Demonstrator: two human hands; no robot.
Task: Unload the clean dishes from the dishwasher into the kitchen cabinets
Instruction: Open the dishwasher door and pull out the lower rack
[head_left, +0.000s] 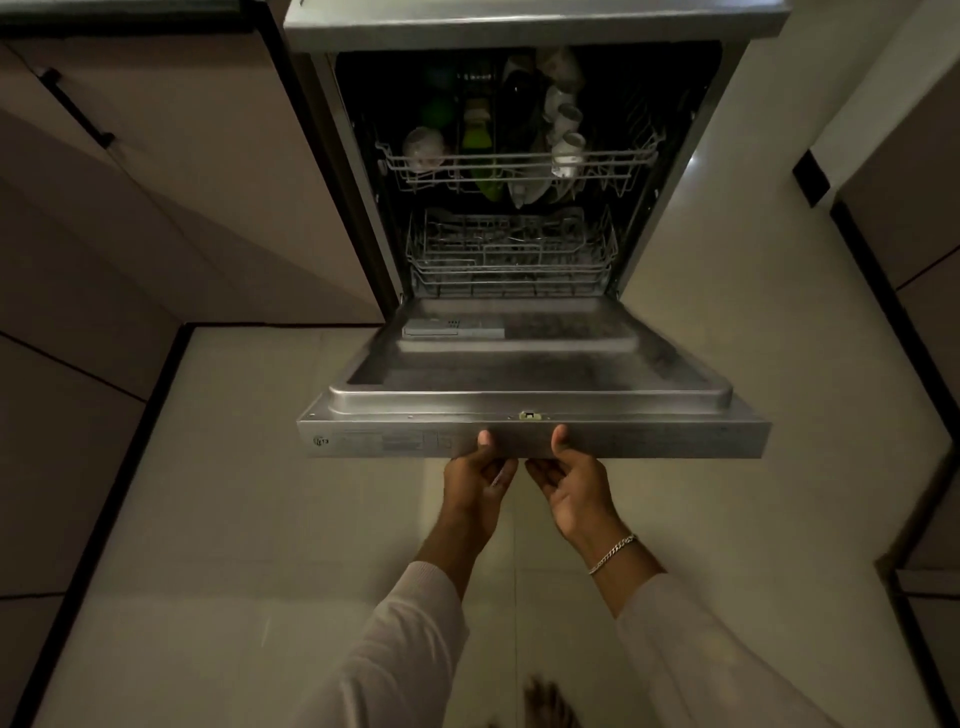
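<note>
Both hands, left (475, 480) and right (571, 480), gripped the door (530, 441) edge, thumbs on top | dishes (563, 140) sat in upper rack (519, 169); lower rack (511, 254) looked bare | unloading apparently partly done.

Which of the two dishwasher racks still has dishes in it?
The upper rack: it holds glasses, a green bottle and plates. The lower rack, nearer the open door, looks empty.

The dishwasher door (530, 395) is silver-grey steel, its racks (511, 254) pale wire, a bright green bottle (477, 136) stands inside, the floor (234, 493) is cream tile, sleeves (395, 654) off-white.
</note>
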